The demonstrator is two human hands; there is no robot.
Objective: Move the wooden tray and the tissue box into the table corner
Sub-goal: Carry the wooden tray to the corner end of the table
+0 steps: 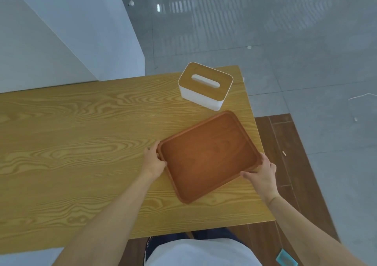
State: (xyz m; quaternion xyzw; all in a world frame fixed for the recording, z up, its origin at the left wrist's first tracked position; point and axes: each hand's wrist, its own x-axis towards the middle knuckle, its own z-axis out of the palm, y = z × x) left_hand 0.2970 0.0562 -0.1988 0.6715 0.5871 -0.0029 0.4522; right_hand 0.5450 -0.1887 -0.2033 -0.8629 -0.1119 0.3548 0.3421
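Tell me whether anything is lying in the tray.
No. The tray is bare inside, showing only its wood floor, while the left hand and right hand hold its edges.

head view: worn on the person's head | faces forward and steeply down | close over the yellow wood-grain surface (81, 143), its right end and far right corner | grey tiled floor (285, 51) beyond

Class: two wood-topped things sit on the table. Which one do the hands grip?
The flat brown tray: left hand and right hand grip its edges. The white tissue box stands untouched beyond it.
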